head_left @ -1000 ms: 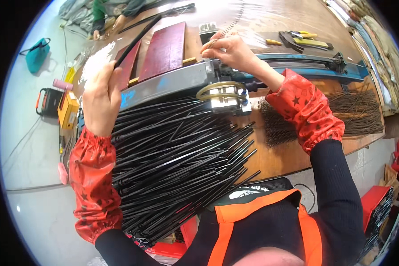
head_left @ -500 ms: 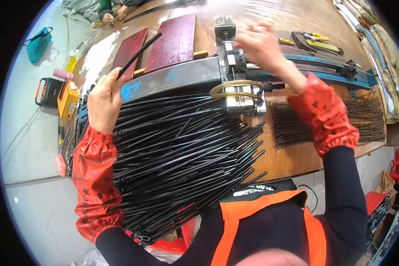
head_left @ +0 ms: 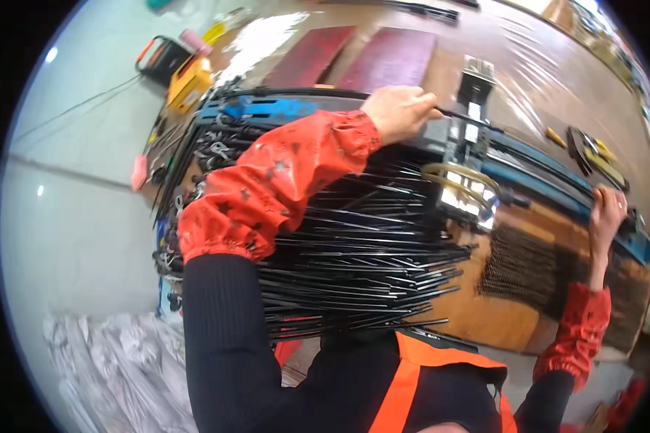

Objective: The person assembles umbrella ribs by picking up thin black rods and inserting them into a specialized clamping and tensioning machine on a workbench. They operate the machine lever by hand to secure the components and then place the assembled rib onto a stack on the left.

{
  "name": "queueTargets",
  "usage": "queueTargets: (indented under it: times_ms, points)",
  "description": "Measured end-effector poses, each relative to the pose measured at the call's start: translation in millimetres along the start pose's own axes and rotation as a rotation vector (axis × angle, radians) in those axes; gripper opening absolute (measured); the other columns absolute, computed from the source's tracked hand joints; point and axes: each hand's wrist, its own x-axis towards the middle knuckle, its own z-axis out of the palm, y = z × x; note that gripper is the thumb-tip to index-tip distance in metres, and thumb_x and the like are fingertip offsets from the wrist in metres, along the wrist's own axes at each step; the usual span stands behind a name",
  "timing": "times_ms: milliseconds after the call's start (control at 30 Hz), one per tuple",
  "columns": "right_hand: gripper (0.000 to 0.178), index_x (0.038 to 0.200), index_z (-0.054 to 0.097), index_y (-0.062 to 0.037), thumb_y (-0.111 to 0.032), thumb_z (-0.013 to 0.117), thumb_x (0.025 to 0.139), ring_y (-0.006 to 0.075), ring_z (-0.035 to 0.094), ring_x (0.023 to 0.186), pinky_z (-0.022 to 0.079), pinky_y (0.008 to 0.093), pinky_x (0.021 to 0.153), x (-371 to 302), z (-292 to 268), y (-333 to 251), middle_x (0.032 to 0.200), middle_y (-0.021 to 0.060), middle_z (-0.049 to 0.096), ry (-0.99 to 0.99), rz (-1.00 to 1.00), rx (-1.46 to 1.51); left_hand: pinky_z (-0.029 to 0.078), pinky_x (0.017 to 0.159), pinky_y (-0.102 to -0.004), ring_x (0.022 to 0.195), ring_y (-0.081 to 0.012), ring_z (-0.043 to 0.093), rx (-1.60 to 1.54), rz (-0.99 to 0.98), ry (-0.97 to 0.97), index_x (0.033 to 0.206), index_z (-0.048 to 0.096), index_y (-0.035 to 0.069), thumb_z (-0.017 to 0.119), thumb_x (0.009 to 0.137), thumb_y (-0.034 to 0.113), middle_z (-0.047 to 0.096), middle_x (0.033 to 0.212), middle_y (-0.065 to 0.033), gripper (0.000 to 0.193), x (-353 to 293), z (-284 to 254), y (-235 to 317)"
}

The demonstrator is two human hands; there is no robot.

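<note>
My left hand (head_left: 401, 114) is closed round a thin black rod (head_left: 318, 92), above a grey and blue metal rail. Just right of these fingers stands a clamp-like fixture (head_left: 475, 141) with a looped yellowish hose (head_left: 458, 177), and the rod's line runs toward it. My right hand (head_left: 608, 208) is closed at the far right end of the blue rail (head_left: 534, 173), beside a dark block (head_left: 632, 222). Whatever its fingers hold is hidden. Under my left forearm lies a large heap of black rods (head_left: 383, 252), their ends pointing right.
Thin dark springs or wires (head_left: 520, 267) lie in a bundle right of the heap. Behind the rail are two dark red boards (head_left: 390, 58). Pliers and other hand tools (head_left: 596, 155) lie at the back right. A yellow box (head_left: 189, 83) stands at the left.
My left hand has swung right, bringing the rod from a raised tilt down along the rail to the fixture. My right hand has moved from the fixture to the rail's right end. The view has shifted.
</note>
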Motion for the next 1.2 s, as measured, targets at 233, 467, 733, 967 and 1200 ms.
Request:
queueTargets:
  times_ms: [233,467,733,967,1200]
  points:
    - [0.011,0.098,0.066,-0.0019,-0.012,0.065,0.095,0.0307,0.06,0.089,0.046,0.041,0.084,-2.3,17.8,-4.2,0.092,0.0131,0.064,0.014,0.033,0.038,0.054,0.075,-0.044,0.085,-0.0343,0.067,-0.117,-0.106,0.049,0.107,0.069,0.006,0.063,0.096,0.03,0.068,0.09,-0.0138,0.026,-13.1,9.4,3.7]
    - [0.011,0.101,0.069,-0.0031,-0.011,0.068,0.094,0.0304,0.063,0.096,0.047,0.0407,0.089,-7.1,13.7,-1.0,0.095,0.0119,0.067,0.057,0.062,0.013,0.054,0.077,-0.0408,0.088,-0.0328,0.068,-0.201,-0.14,0.106,0.105,0.073,0.007,0.067,0.094,0.03,0.07,0.096,-0.0117,0.026,-8.5,9.4,7.0]
    - [0.049,0.133,0.063,-0.0094,-0.002,0.069,0.085,0.0276,0.057,0.128,0.035,0.0393,0.108,-1.9,-0.6,-111.8,0.131,0.0073,0.067,0.006,-0.049,0.054,0.052,0.059,-0.05,0.072,-0.0357,0.069,0.032,-0.123,0.076,0.089,0.061,0.013,0.058,0.098,0.034,0.07,0.079,-0.011,0.023,-8.4,19.1,14.7]
    - [0.03,0.117,0.071,-0.0091,-0.015,0.072,0.088,0.0225,0.062,0.084,0.038,0.0357,0.08,-19.0,1.0,-167.6,0.082,0.0049,0.068,-0.037,0.046,0.321,0.051,0.063,-0.0518,0.076,-0.0394,0.068,0.066,-0.14,-0.025,0.099,0.061,0.013,0.054,0.1,0.035,0.069,0.08,-0.0152,0.023,4.4,15.8,18.9]
    - [0.021,0.108,0.068,-0.0053,-0.014,0.071,0.089,0.0266,0.059,0.084,0.039,0.038,0.077,-18.2,25.5,-182.5,0.08,0.0084,0.063,-0.097,0.168,0.614,0.052,0.061,-0.0502,0.076,-0.038,0.068,0.103,-0.117,0.004,0.107,0.065,0.017,0.053,0.101,0.034,0.071,0.084,-0.0132,0.022,3.7,20.8,20.4]
